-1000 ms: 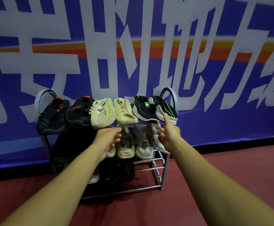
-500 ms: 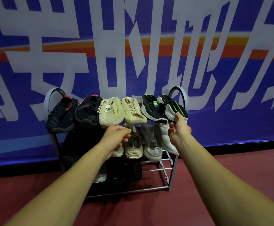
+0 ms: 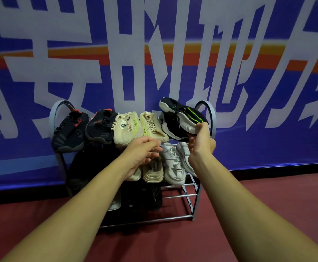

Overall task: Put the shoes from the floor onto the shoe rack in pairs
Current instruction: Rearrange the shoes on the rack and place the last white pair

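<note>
Right hand (image 3: 201,144) around ribbed-soled black sneaker (image 3: 182,114)

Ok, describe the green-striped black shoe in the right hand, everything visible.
The shoe has a black, knit-looking upper, black laces, a neon green stripe along its side and a thick white ribbed sole. It is tilted, with the heel raised and the toe lower, nearer the person. The right hand pinches its toe end. It is at the right end of the top shelf of the rack, beside the hoop, over its mate; whether the two touch is unclear.
</note>
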